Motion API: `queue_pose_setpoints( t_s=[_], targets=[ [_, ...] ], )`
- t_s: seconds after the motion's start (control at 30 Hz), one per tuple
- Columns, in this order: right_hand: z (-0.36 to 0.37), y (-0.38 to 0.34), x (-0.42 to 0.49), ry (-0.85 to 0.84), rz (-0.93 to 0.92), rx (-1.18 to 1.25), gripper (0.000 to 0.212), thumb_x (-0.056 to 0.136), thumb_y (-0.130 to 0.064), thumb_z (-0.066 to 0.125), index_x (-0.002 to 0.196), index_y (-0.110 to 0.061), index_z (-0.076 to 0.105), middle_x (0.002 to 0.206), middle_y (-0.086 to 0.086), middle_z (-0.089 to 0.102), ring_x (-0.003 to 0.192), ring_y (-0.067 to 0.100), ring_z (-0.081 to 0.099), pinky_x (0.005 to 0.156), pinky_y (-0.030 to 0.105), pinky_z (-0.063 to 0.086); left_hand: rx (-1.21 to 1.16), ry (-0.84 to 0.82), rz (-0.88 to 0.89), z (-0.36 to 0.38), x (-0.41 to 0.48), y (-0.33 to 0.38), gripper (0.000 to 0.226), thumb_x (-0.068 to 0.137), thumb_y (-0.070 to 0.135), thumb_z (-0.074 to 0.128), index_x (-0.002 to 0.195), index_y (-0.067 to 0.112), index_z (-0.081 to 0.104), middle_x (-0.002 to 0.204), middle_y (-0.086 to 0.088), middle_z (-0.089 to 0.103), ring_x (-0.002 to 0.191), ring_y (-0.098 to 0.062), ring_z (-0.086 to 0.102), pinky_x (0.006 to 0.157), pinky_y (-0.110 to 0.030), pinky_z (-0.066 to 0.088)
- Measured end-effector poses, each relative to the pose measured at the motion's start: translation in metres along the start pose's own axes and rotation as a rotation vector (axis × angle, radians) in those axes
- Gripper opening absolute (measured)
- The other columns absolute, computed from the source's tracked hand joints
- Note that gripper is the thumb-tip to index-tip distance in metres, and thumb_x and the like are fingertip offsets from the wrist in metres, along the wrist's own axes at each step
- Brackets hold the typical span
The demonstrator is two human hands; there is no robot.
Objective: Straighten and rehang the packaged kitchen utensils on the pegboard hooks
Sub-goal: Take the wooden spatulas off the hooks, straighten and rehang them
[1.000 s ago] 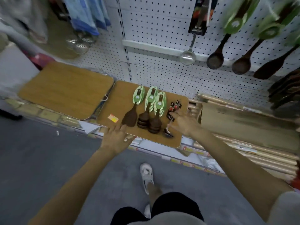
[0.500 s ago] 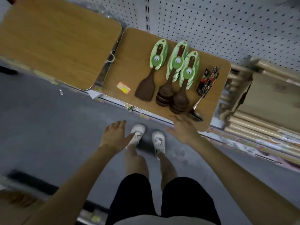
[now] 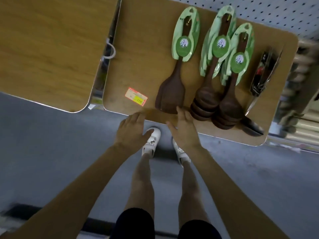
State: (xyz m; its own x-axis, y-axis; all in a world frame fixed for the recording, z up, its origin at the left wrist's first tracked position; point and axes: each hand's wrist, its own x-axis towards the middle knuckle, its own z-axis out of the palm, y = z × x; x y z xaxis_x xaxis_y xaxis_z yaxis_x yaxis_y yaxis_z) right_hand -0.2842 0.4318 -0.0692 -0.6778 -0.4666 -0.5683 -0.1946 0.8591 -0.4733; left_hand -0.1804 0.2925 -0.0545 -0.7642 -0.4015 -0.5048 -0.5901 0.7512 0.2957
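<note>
On a wooden board (image 3: 138, 54) lie dark wooden utensils with green card sleeves: a flat spatula (image 3: 170, 95) at the left, then two stacks of spoons (image 3: 205, 102) (image 3: 227, 114). A metal ladle in black packaging (image 3: 264, 69) lies at the right edge. My right hand (image 3: 184, 130) hovers flat over the board's front edge, its fingertips at the spatula's blade. My left hand (image 3: 133, 131) is open beside it, just off the board's edge. Neither holds anything. A strip of white pegboard (image 3: 269, 11) shows at the top right; its hooks are out of view.
A second wooden board (image 3: 44, 49) lies to the left, with a white loop handle (image 3: 110, 50) in the gap between. A red and yellow price sticker (image 3: 136, 99) sits on the right board. Below are grey floor and my legs in white shoes (image 3: 151, 142). Blurred wooden goods (image 3: 300, 94) lie at the right.
The view has tipped down and closer, so the hanging utensils have left the frame. My right hand moved left from the ladle toward the spatula's blade. Both hands stay open.
</note>
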Motion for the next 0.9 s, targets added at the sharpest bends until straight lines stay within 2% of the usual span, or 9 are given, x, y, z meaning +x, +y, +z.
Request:
queue_pose_setpoints(
  t_s=[0.23,0.37,0.43,0.5,0.53,0.63,0.67,0.8,0.9],
  targets=[
    [0.030,-0.018,0.030,0.344,0.116,0.172,0.056,0.091,-0.019,0.061,0.140,-0.001,0.041,0.141,0.023,0.041,0.129,0.038,0.041,0.105,0.037,0.034,-0.491,0.077,0.012,0.017,0.050,0.000,0.051,0.091,0.036,0.056,0.136,0.015,0.045,0.132,-0.007,0.049,0.121,-0.023,0.047,0.097,-0.037,0.043],
    [0.037,-0.027,0.034,0.433,0.173,0.306,0.047,0.090,-0.015,0.063,0.134,-0.007,0.050,0.128,0.018,0.050,0.115,0.034,0.052,0.097,0.040,0.045,-0.892,0.065,-0.215,0.009,0.070,0.010,0.038,0.089,0.018,0.063,0.125,0.009,0.055,0.117,-0.009,0.058,0.092,-0.010,0.060,0.079,-0.010,0.045],
    [0.039,-0.030,0.036,0.440,0.176,0.347,0.043,0.089,-0.013,0.063,0.130,-0.009,0.053,0.123,0.014,0.052,0.110,0.032,0.054,0.094,0.043,0.048,-1.075,-0.010,-0.325,0.004,0.078,0.014,0.033,0.089,0.016,0.062,0.121,0.007,0.057,0.108,-0.009,0.062,0.091,-0.009,0.059,0.086,-0.017,0.049],
    [0.039,-0.031,0.038,0.456,0.176,0.368,0.040,0.089,-0.011,0.063,0.127,-0.011,0.054,0.120,0.012,0.052,0.107,0.031,0.056,0.092,0.043,0.050,-1.157,-0.067,-0.405,0.000,0.086,0.012,0.026,0.090,0.016,0.061,0.115,0.008,0.059,0.096,-0.003,0.063,0.088,-0.012,0.060,0.091,-0.033,0.052],
    [0.038,-0.031,0.040,0.453,0.192,0.399,0.040,0.089,-0.010,0.063,0.127,-0.011,0.054,0.120,0.011,0.052,0.105,0.027,0.056,0.091,0.038,0.051,-1.191,-0.090,-0.429,-0.002,0.089,0.011,0.024,0.091,0.016,0.060,0.113,0.007,0.059,0.090,0.000,0.062,0.084,-0.010,0.060,0.089,-0.034,0.053],
    [0.030,-0.034,0.043,0.429,0.274,0.530,0.043,0.088,-0.008,0.064,0.129,-0.010,0.051,0.116,0.007,0.054,0.095,0.012,0.055,0.079,0.004,0.044,-1.259,-0.170,-0.434,-0.010,0.092,0.005,0.024,0.092,0.016,0.059,0.113,0.003,0.060,0.090,0.000,0.061,0.085,-0.009,0.060,0.078,-0.024,0.054],
    [0.029,-0.035,0.044,0.435,0.293,0.573,0.044,0.087,-0.007,0.065,0.129,-0.009,0.051,0.112,0.005,0.055,0.092,0.009,0.054,0.074,0.000,0.042,-1.252,-0.189,-0.405,-0.013,0.092,0.004,0.020,0.093,0.016,0.058,0.109,0.005,0.061,0.092,-0.002,0.062,0.086,-0.009,0.061,0.076,-0.022,0.055],
    [0.026,-0.042,0.043,0.445,0.334,0.751,0.042,0.086,-0.006,0.067,0.126,-0.005,0.053,0.105,0.004,0.060,0.084,-0.002,0.058,0.073,0.003,0.045,-1.296,-0.213,-0.370,-0.023,0.089,0.000,0.012,0.092,0.009,0.057,0.104,0.005,0.059,0.096,-0.010,0.063,0.088,-0.016,0.063,0.072,-0.022,0.058],
    [0.025,-0.047,0.034,0.428,0.356,0.898,0.038,0.087,-0.004,0.064,0.124,-0.001,0.057,0.109,0.011,0.066,0.088,0.005,0.061,0.078,0.013,0.051,-1.339,-0.229,-0.357,-0.029,0.079,-0.003,0.017,0.091,0.006,0.058,0.106,-0.002,0.057,0.100,-0.018,0.061,0.090,-0.021,0.064,0.073,-0.028,0.059]
  ],
)
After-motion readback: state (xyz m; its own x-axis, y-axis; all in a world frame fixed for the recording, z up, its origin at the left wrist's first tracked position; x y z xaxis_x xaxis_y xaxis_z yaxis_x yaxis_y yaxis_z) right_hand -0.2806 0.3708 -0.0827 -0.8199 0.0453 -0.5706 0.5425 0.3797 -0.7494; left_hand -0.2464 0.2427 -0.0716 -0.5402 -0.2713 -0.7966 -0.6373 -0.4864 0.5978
